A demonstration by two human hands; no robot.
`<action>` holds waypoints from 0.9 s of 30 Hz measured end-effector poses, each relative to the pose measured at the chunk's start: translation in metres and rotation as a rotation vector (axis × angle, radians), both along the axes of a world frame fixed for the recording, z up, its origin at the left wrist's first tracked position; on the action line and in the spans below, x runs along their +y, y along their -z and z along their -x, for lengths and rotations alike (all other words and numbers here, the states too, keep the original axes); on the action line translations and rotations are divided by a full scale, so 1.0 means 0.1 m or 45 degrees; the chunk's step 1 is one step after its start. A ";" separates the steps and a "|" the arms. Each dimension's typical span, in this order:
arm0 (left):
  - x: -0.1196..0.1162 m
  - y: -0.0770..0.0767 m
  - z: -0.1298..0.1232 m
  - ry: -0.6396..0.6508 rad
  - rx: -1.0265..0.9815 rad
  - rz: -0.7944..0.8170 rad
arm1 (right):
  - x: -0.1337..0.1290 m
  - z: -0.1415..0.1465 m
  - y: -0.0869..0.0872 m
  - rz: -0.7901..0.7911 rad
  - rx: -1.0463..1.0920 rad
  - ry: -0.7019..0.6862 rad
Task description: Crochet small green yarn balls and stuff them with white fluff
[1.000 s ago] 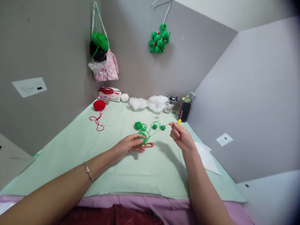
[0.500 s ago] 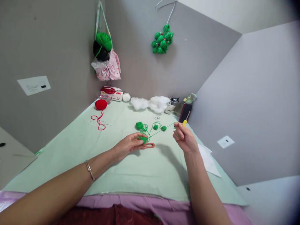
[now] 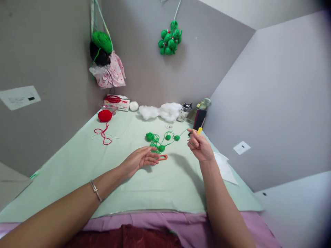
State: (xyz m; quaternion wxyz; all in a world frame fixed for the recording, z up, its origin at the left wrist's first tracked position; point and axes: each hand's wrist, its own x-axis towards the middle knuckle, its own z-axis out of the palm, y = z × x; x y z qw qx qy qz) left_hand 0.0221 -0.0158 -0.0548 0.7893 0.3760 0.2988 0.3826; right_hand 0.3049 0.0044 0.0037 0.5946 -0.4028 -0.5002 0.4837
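Hands at a string of green yarn balls

The left hand (image 3: 141, 159) has let go of the green ball (image 3: 161, 148) and now lies flat, fingers loose, beside the orange scissor handle (image 3: 163, 157). The right hand (image 3: 199, 146) pinches the green yarn strand (image 3: 181, 133) and a yellow-handled crochet hook (image 3: 199, 130), lifted over the pale green table cover (image 3: 77, 162).

Single head-worn view, looking forward and down across the tabletop (image 3: 77, 165) toward the far wall corner. Both forearms enter from the near edge. The far walls stand well apart from the lens.
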 end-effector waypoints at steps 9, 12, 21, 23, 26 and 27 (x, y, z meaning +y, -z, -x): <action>-0.01 0.00 0.02 0.034 0.048 -0.032 | 0.01 -0.04 -0.03 -0.047 -0.363 0.187; -0.01 0.00 0.02 0.031 0.058 -0.049 | 0.01 0.02 0.04 0.014 -0.630 0.156; -0.02 0.01 -0.01 0.043 0.135 -0.116 | -0.05 0.38 0.33 0.010 -1.441 0.292; -0.01 0.01 -0.01 -0.021 0.171 -0.149 | -0.11 0.49 0.33 -0.042 -1.524 0.194; 0.03 0.00 0.02 -0.225 0.226 -0.215 | -0.22 0.70 0.37 -0.107 -1.597 -0.098; 0.05 -0.01 0.04 -0.302 0.239 -0.239 | -0.25 0.77 0.39 -0.124 -1.607 -0.194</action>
